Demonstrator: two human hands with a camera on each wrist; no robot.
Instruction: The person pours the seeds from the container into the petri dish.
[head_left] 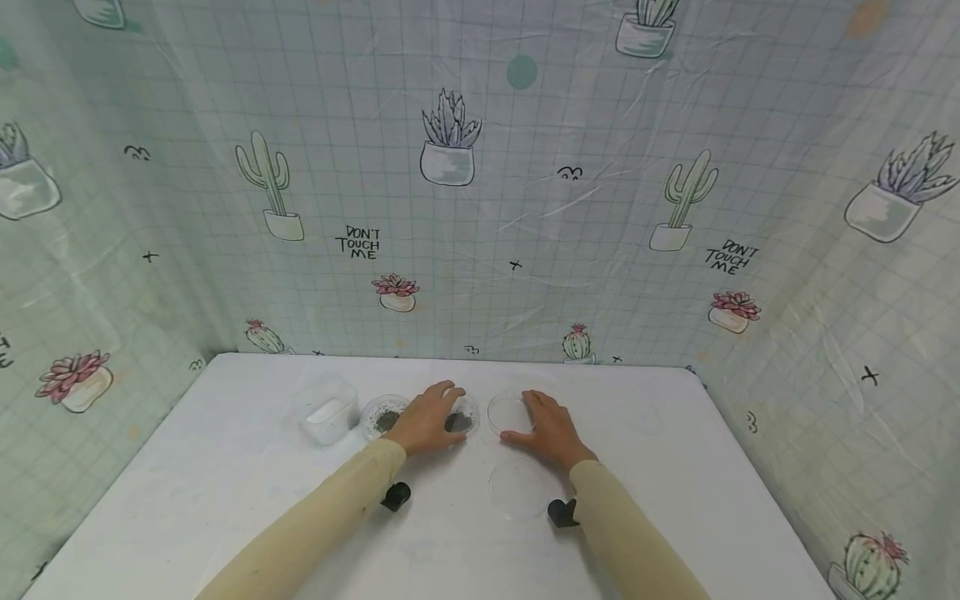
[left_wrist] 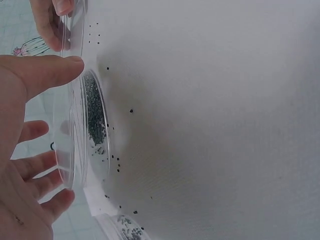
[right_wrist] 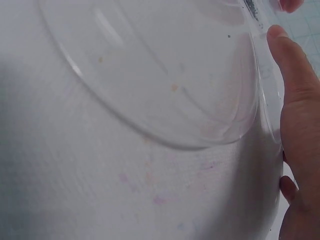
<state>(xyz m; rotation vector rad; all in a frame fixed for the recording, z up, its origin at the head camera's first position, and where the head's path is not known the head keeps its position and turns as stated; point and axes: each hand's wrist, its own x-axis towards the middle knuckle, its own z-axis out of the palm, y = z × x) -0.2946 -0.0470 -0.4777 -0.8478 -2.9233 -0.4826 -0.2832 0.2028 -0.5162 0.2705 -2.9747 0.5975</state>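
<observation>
My left hand spans a round clear dish, thumb at one side of its rim and fingertips at the other. Dark granules lie heaped in the clear dish beneath it, close over the table. My right hand grips another round clear dish between thumb and fingers, to the right of the granules. In the right wrist view its thumb is at the rim. Left of my left hand stands a second clear dish with dark granules.
A clear tub with something white in it stands at the left. Nearer me lies a large clear round lid or dish. Loose dark grains are scattered on the white table. A patterned curtain encloses the back and sides.
</observation>
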